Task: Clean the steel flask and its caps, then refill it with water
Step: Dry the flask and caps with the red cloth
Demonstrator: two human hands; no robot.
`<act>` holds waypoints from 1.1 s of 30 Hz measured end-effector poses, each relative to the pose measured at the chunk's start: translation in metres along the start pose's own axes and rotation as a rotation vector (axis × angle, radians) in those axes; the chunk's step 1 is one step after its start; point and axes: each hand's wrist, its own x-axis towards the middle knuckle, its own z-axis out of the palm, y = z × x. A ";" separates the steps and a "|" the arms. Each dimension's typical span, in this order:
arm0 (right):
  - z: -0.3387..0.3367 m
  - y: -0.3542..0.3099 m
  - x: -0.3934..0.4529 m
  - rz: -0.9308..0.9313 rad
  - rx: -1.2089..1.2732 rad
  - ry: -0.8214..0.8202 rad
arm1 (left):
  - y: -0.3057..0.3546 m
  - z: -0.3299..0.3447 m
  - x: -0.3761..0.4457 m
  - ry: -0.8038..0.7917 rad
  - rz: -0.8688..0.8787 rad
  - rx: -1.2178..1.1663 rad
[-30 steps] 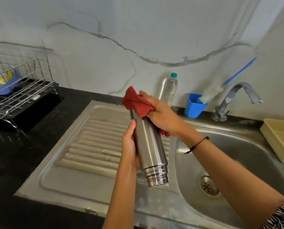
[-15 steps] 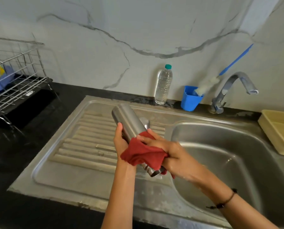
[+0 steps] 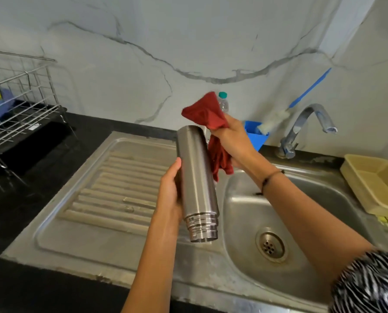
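Steel flask (image 3: pixel 197 184) hangs mouth-down above the sink (image 3: pixel 120 222), over its draining board, the left hand (image 3: pixel 169 195) clasped round its body. Just beside its upturned base, the right hand (image 3: pixel 233 136) clutches a red cloth (image 3: pixel 207 115).

I see open draining board (image 3: pixel 111 188) left; faucet (image 3: pixel 310 125), blue cup (image 3: pixel 257 138), plastic bottle (image 3: pixel 223 102) crowd the sink's (image 3: pixel 245 263) back edge.

- Soft, even daylight; the pale wall (image 3: pixel 188 41) reads bright.
- Faint sheen on the steel flask (image 3: pixel 197 177) and sink (image 3: pixel 245 263).
- Wide-angle bending at the edges.
- The sleeve (image 3: pixel 369 283) is blurred.
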 end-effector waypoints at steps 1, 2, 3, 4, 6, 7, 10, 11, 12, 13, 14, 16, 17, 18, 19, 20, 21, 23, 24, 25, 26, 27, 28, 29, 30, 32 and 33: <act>0.005 0.001 0.004 -0.007 -0.043 -0.035 | 0.000 0.002 0.001 -0.009 -0.009 0.004; 0.010 0.004 0.005 -0.008 -0.073 -0.083 | 0.000 0.002 0.001 -0.019 -0.022 0.003; 0.014 0.008 0.004 -0.012 -0.098 -0.133 | 0.001 0.000 0.001 -0.029 -0.034 0.014; 0.017 0.012 0.000 -0.018 -0.130 -0.183 | 0.001 -0.003 0.000 -0.042 -0.052 0.028; 0.018 0.017 -0.009 -0.037 -0.201 -0.249 | 0.000 -0.009 0.002 -0.070 -0.072 0.063; 0.018 0.016 -0.015 -0.040 -0.226 -0.269 | -0.001 -0.010 0.001 -0.072 -0.076 0.058; 0.013 0.016 -0.037 -0.101 -0.324 -0.358 | -0.005 -0.006 0.002 -0.072 -0.092 -0.051; 0.013 0.017 -0.047 -0.126 -0.367 -0.390 | -0.007 -0.005 0.002 -0.081 -0.099 -0.092; 0.012 0.019 -0.058 -0.143 -0.388 -0.404 | -0.011 -0.002 0.003 -0.097 -0.105 -0.134; 0.011 0.020 -0.067 -0.146 -0.367 -0.409 | -0.012 -0.002 0.002 -0.112 -0.108 -0.176; 0.009 0.022 -0.075 -0.130 -0.317 -0.419 | -0.012 -0.004 0.002 -0.126 -0.115 -0.220; 0.006 0.024 -0.089 -0.089 -0.208 -0.452 | -0.012 -0.010 0.005 -0.137 -0.158 -0.340; 0.003 0.025 -0.097 -0.074 -0.170 -0.467 | -0.012 -0.012 0.007 -0.121 -0.178 -0.366; 0.002 0.026 -0.105 -0.066 -0.139 -0.483 | -0.011 -0.015 0.009 -0.106 -0.179 -0.369; 0.000 0.029 -0.113 -0.058 -0.123 -0.496 | -0.012 -0.018 0.013 -0.073 -0.171 -0.333; -0.002 0.032 -0.120 -0.046 -0.116 -0.517 | -0.012 -0.019 0.013 -0.020 -0.153 -0.285; -0.004 0.033 -0.125 -0.028 -0.117 -0.534 | -0.011 -0.022 0.014 0.022 -0.121 -0.254; -0.013 0.032 -0.130 0.022 -0.105 -0.548 | -0.010 -0.026 0.015 0.078 -0.068 -0.236; -0.019 0.029 -0.129 0.042 -0.062 -0.543 | -0.011 -0.027 0.017 0.078 -0.078 -0.233; -0.025 0.025 -0.124 0.071 -0.001 -0.511 | -0.011 -0.027 0.018 0.065 -0.090 -0.228; -0.031 0.022 -0.119 0.115 0.078 -0.455 | -0.012 -0.028 0.017 0.059 -0.082 -0.236; -0.038 0.017 -0.111 0.166 0.163 -0.388 | -0.011 -0.028 0.016 0.068 -0.051 -0.255; -0.044 0.012 -0.101 0.203 0.221 -0.320 | -0.012 -0.030 0.017 0.050 -0.043 -0.285; -0.049 0.007 -0.091 0.209 0.223 -0.259 | -0.013 -0.031 0.016 0.009 -0.062 -0.320; -0.052 0.003 -0.080 0.198 0.176 -0.208 | -0.012 -0.028 0.012 -0.036 -0.071 -0.334; -0.052 -0.004 -0.053 0.132 0.054 -0.134 | -0.012 -0.028 0.011 -0.084 -0.032 -0.298; -0.049 -0.006 -0.038 0.084 -0.008 -0.122 | -0.011 -0.027 0.012 -0.106 -0.009 -0.261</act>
